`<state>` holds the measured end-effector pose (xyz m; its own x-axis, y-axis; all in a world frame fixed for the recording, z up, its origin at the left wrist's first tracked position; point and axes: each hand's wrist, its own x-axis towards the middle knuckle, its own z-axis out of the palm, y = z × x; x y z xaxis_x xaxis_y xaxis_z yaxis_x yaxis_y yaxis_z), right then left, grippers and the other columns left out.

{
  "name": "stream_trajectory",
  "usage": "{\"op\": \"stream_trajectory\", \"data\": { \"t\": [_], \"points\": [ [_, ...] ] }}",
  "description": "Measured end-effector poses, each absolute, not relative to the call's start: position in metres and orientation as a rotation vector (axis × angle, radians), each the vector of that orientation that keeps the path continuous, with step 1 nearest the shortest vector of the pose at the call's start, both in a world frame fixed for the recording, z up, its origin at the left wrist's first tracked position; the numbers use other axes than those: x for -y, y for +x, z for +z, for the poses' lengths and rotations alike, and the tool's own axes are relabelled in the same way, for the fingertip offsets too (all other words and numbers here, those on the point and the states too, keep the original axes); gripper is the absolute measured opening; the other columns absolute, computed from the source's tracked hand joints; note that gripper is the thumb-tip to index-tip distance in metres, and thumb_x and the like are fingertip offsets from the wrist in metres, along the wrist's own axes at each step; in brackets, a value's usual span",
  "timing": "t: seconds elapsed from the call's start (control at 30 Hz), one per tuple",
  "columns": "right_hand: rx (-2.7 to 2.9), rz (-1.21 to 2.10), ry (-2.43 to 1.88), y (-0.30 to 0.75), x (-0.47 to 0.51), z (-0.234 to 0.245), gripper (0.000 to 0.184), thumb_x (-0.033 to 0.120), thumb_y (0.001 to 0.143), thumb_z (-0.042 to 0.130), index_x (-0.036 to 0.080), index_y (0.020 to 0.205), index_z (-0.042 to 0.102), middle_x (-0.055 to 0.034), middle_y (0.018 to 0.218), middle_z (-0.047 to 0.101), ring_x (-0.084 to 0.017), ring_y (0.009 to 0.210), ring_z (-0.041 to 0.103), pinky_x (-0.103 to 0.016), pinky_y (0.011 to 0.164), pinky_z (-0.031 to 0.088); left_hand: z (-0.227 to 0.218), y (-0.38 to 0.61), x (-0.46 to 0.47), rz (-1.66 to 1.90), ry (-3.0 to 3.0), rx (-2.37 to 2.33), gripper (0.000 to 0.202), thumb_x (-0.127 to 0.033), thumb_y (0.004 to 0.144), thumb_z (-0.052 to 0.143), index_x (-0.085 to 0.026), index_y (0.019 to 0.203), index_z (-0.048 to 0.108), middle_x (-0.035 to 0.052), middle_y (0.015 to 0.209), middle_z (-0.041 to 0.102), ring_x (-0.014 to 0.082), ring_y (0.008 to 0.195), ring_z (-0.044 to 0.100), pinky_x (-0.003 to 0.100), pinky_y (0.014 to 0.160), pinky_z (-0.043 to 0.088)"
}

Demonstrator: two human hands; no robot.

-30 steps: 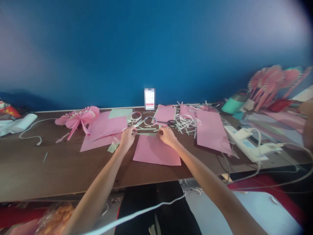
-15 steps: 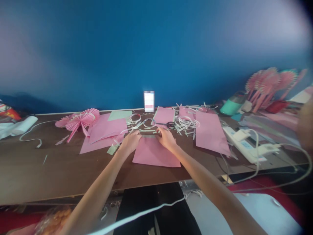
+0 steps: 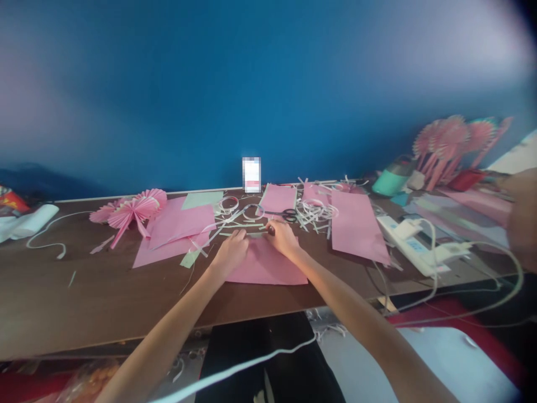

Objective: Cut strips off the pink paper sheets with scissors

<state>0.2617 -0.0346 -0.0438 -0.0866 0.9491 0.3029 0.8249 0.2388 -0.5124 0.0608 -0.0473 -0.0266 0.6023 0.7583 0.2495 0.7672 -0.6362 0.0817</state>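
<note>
A pink paper sheet lies flat on the brown table in front of me. Both hands rest on its far edge, where a narrow fold shows between them. My left hand presses down on the left part of that edge with curled fingers. My right hand pinches the right end of the fold. Black scissors lie just beyond my right hand, among white paper strips.
More pink sheets lie left and right. Folded pink paper fans sit at the far left, more fans at the far right. A white power strip with cables lies right. Another person's arm shows at the right edge.
Both hands have slid toward each other and slightly nearer me along the sheet's far edge, pressing the fold down. The view has shifted a little.
</note>
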Motion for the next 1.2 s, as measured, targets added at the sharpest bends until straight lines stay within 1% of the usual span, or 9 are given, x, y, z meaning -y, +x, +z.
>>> {"op": "stream_trajectory", "data": {
  "t": [0.2, 0.37, 0.57, 0.63, 0.73, 0.83, 0.93, 1.07, 1.2],
  "points": [
    [2.045, 0.166, -1.656, 0.256, 0.045, -0.038, 0.015, 0.03, 0.086, 0.054, 0.019, 0.093, 0.062, -0.0078, 0.1, 0.056, -0.018, 0.081, 0.055, -0.026, 0.068, 0.038, -0.029, 0.07, 0.058, -0.327, -2.658, 1.354, 0.026, -0.011, 0.083, 0.041, -0.013, 0.09, 0.066, 0.0154, 0.097, 0.057, 0.0259, 0.093, 0.053, 0.034, 0.072, 0.046],
    [2.13, 0.135, -1.744, 0.252, 0.052, -0.031, 0.023, 0.035, 0.09, 0.047, 0.023, 0.101, 0.063, -0.0077, 0.102, 0.055, -0.02, 0.085, 0.055, -0.028, 0.067, 0.038, -0.025, 0.073, 0.061, -0.278, -2.591, 1.369, 0.023, -0.017, 0.086, 0.043, -0.013, 0.086, 0.066, 0.014, 0.098, 0.057, 0.0241, 0.094, 0.053, 0.033, 0.077, 0.045],
    [2.126, 0.21, -1.585, 0.26, 0.043, -0.032, 0.013, 0.032, 0.083, 0.059, 0.019, 0.08, 0.061, -0.0052, 0.093, 0.057, -0.018, 0.089, 0.053, -0.026, 0.07, 0.039, -0.023, 0.072, 0.059, -0.342, -2.543, 1.432, 0.023, -0.02, 0.089, 0.041, -0.016, 0.084, 0.062, 0.0113, 0.096, 0.058, 0.0233, 0.094, 0.053, 0.034, 0.078, 0.043],
    [2.131, 0.275, -1.49, 0.261, 0.04, -0.033, 0.014, 0.03, 0.079, 0.064, 0.018, 0.075, 0.059, -0.0044, 0.087, 0.058, -0.017, 0.085, 0.053, -0.025, 0.072, 0.039, -0.024, 0.071, 0.057, -0.362, -2.529, 1.446, 0.019, -0.019, 0.088, 0.042, -0.016, 0.086, 0.061, 0.0113, 0.097, 0.058, 0.0243, 0.096, 0.053, 0.035, 0.079, 0.042],
    [2.082, 0.399, -1.419, 0.262, 0.038, -0.033, 0.01, 0.025, 0.078, 0.061, 0.017, 0.073, 0.057, -0.0019, 0.076, 0.059, -0.015, 0.073, 0.053, -0.025, 0.067, 0.038, -0.024, 0.07, 0.055, -0.409, -2.499, 1.477, 0.018, -0.019, 0.087, 0.044, -0.016, 0.093, 0.06, 0.0115, 0.102, 0.059, 0.0253, 0.1, 0.052, 0.035, 0.083, 0.04],
    [1.949, 0.553, -1.356, 0.261, 0.037, -0.033, 0.01, 0.026, 0.08, 0.056, 0.018, 0.075, 0.056, 0.0, 0.07, 0.059, -0.014, 0.066, 0.054, -0.025, 0.063, 0.038, -0.021, 0.067, 0.052, -0.494, -2.401, 1.576, 0.021, -0.025, 0.089, 0.042, -0.016, 0.1, 0.057, 0.0125, 0.102, 0.059, 0.0268, 0.101, 0.052, 0.037, 0.085, 0.039],
    [1.81, 0.73, -1.248, 0.261, 0.037, -0.031, 0.012, 0.028, 0.079, 0.055, 0.017, 0.084, 0.056, 0.0003, 0.071, 0.061, -0.014, 0.065, 0.056, -0.026, 0.064, 0.041, -0.017, 0.062, 0.046, -0.588, -2.286, 1.716, 0.025, -0.033, 0.09, 0.039, -0.015, 0.096, 0.056, 0.0133, 0.097, 0.06, 0.0281, 0.097, 0.055, 0.038, 0.082, 0.039],
    [1.702, 0.832, -1.182, 0.263, 0.037, -0.027, 0.026, 0.028, 0.078, 0.058, 0.018, 0.101, 0.055, 0.0015, 0.07, 0.063, -0.014, 0.063, 0.057, -0.027, 0.066, 0.043, -0.017, 0.049, 0.034, -0.838, -2.319, 1.893, 0.033, -0.042, 0.091, 0.036, -0.017, 0.093, 0.056, 0.011, 0.093, 0.063, 0.0249, 0.09, 0.058, 0.032, 0.074, 0.04],
    [1.718, 0.845, -1.15, 0.264, 0.037, -0.025, 0.026, 0.03, 0.079, 0.058, 0.018, 0.102, 0.057, 0.0, 0.073, 0.065, -0.014, 0.066, 0.059, -0.028, 0.067, 0.043, -0.019, 0.037, 0.021, -1.184, -2.557, 1.993, 0.038, -0.051, 0.088, 0.039, -0.018, 0.085, 0.055, 0.0052, 0.083, 0.063, 0.0187, 0.076, 0.057, 0.026, 0.064, 0.038]
  ]
}}
